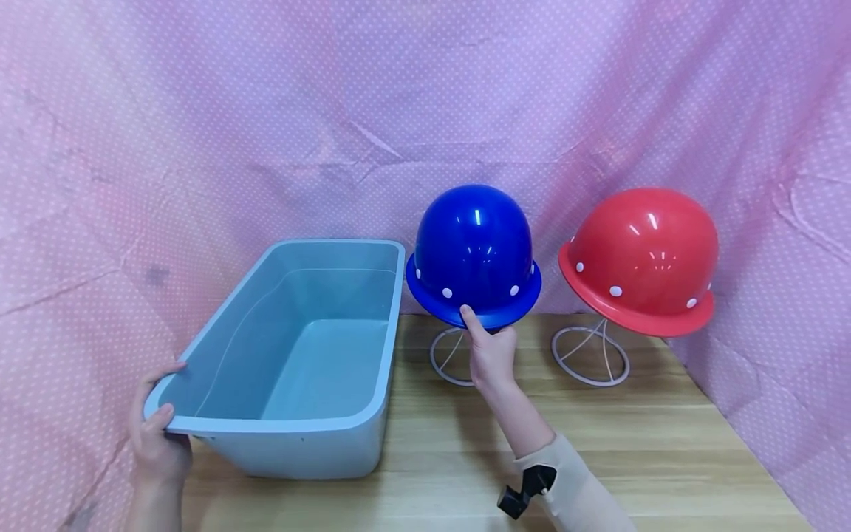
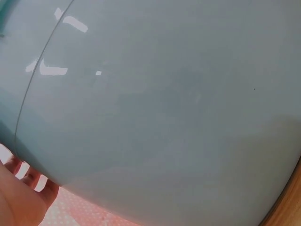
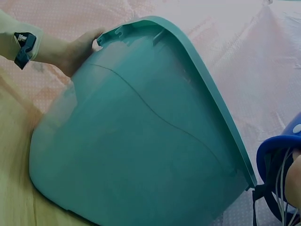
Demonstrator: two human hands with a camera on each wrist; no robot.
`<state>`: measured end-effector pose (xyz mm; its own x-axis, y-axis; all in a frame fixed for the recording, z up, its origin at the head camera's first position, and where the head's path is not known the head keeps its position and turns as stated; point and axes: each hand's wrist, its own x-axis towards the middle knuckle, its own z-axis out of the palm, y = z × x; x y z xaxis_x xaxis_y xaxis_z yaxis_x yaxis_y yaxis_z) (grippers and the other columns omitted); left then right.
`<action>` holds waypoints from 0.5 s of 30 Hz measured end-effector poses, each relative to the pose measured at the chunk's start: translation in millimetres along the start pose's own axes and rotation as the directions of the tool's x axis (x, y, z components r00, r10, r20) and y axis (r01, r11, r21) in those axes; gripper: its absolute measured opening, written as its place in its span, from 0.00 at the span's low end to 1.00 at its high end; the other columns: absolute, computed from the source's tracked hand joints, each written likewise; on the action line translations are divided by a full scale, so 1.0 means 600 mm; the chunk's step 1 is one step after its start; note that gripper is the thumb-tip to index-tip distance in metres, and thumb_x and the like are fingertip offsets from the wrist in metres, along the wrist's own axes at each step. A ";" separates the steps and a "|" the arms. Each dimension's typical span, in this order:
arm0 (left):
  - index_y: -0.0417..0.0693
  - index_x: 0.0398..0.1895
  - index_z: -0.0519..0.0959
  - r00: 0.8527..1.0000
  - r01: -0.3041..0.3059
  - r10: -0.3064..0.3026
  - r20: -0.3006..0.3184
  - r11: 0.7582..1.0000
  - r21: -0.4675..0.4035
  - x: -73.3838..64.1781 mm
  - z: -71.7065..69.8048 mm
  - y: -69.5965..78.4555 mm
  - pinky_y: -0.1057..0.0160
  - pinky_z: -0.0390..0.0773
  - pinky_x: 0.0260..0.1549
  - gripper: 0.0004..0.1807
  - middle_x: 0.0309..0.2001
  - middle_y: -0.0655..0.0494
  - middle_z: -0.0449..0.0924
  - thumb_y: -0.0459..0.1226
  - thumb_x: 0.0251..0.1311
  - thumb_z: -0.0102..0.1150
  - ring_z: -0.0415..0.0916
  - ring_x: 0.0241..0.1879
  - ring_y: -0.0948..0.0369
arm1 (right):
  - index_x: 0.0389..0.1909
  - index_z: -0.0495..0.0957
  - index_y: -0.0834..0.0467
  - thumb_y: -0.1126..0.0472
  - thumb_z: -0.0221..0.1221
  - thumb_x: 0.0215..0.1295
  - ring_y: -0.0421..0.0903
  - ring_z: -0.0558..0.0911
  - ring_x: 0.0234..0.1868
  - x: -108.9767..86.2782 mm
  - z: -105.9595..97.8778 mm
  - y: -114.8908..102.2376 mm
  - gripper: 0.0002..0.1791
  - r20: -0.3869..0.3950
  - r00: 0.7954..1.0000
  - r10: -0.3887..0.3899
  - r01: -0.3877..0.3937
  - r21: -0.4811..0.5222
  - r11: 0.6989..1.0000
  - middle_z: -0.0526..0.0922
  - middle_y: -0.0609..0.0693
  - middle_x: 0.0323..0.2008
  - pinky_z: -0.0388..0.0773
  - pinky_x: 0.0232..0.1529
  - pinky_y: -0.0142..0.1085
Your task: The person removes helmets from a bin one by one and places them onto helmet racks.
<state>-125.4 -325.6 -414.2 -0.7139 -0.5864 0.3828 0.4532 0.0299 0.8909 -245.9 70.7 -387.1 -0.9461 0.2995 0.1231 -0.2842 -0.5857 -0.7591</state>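
Observation:
A pale blue-grey plastic tub (image 1: 383, 369) stands on the left of the table, and its inside shows no contents. My left hand (image 1: 158, 443) grips the tub's rim at the near left corner. To the right of the tub, a glossy blue hard hat (image 1: 473, 236) is over a white wire stand (image 1: 459, 382). My right hand (image 1: 493, 360) holds this hat by the front brim, thumb on top and the other fingers hidden underneath. In the right wrist view, straps hang below the blue hard hat (image 3: 273, 141) beside my right hand (image 3: 294, 181).
A red hard hat (image 1: 648, 258) sits tilted on another white wire stand (image 1: 598, 383) to the right. The wood-grain table (image 1: 452, 451) carries everything. Pink dotted cloth (image 1: 425, 96) hangs behind and on both sides.

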 end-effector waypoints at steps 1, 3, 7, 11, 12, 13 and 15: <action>0.36 0.66 0.77 1.000 -0.003 0.003 0.002 1.000 -0.001 0.000 -0.001 0.001 0.59 0.60 0.68 0.35 0.71 0.53 0.69 0.31 0.53 0.37 0.66 0.68 0.55 | 0.67 0.70 0.65 0.75 0.64 0.68 0.38 0.89 0.43 -0.001 0.001 0.000 0.28 -0.005 1.000 0.003 -0.003 -0.009 1.000 0.87 0.46 0.45 0.87 0.51 0.32; 0.36 0.67 0.77 1.000 -0.012 0.012 0.011 1.000 0.022 0.001 -0.006 0.001 0.59 0.59 0.69 0.35 0.71 0.54 0.70 0.31 0.53 0.37 0.66 0.69 0.55 | 0.65 0.71 0.65 0.74 0.66 0.67 0.38 0.89 0.41 -0.004 0.004 -0.001 0.27 -0.015 1.000 0.013 -0.013 -0.027 1.000 0.87 0.46 0.44 0.88 0.49 0.33; 0.31 0.67 0.76 0.997 -0.047 0.045 0.058 0.998 0.035 0.004 -0.020 0.001 0.60 0.56 0.74 0.33 0.70 0.52 0.72 0.28 0.56 0.38 0.66 0.70 0.51 | 0.67 0.71 0.66 0.73 0.68 0.66 0.39 0.90 0.41 -0.007 0.009 -0.003 0.29 -0.012 0.999 0.039 -0.040 -0.033 0.999 0.88 0.48 0.43 0.89 0.45 0.36; 0.26 0.67 0.74 0.984 -0.105 0.091 0.155 0.990 0.089 0.010 -0.035 0.005 0.62 0.62 0.75 0.29 0.68 0.52 0.76 0.26 0.61 0.43 0.69 0.71 0.50 | 0.70 0.70 0.64 0.74 0.67 0.66 0.40 0.90 0.43 -0.007 0.012 -0.008 0.31 0.013 0.998 0.062 -0.062 -0.023 0.998 0.88 0.48 0.46 0.89 0.45 0.37; 0.26 0.66 0.75 0.978 -0.133 0.110 0.177 0.983 0.127 0.011 -0.037 0.009 0.64 0.66 0.72 0.28 0.66 0.54 0.78 0.25 0.61 0.45 0.72 0.68 0.52 | 0.70 0.70 0.64 0.75 0.66 0.67 0.39 0.90 0.43 -0.007 0.012 -0.010 0.31 0.020 0.997 0.068 -0.067 -0.024 0.997 0.88 0.48 0.46 0.89 0.45 0.37; 0.27 0.65 0.76 0.971 -0.169 0.134 0.199 0.971 0.171 0.013 -0.038 0.014 0.68 0.71 0.67 0.28 0.62 0.57 0.81 0.25 0.61 0.46 0.76 0.64 0.56 | 0.70 0.70 0.63 0.75 0.66 0.67 0.39 0.90 0.44 -0.007 0.012 -0.012 0.31 0.030 0.997 0.075 -0.074 -0.020 0.997 0.88 0.48 0.46 0.89 0.45 0.37; 0.30 0.64 0.78 0.956 -0.240 0.180 0.230 0.934 0.266 0.016 -0.038 0.027 0.74 0.78 0.54 0.27 0.55 0.66 0.84 0.25 0.60 0.49 0.81 0.55 0.67 | 0.71 0.70 0.62 0.75 0.64 0.68 0.39 0.90 0.43 -0.007 0.011 -0.016 0.31 0.057 0.995 0.086 -0.085 -0.022 0.996 0.88 0.47 0.46 0.89 0.45 0.37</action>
<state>-113.1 -349.2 -401.4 -0.7241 -0.3689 0.5827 0.4522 0.3839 0.8051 -240.4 69.8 -376.2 -0.9744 0.2047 0.0932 -0.1991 -0.5924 -0.7807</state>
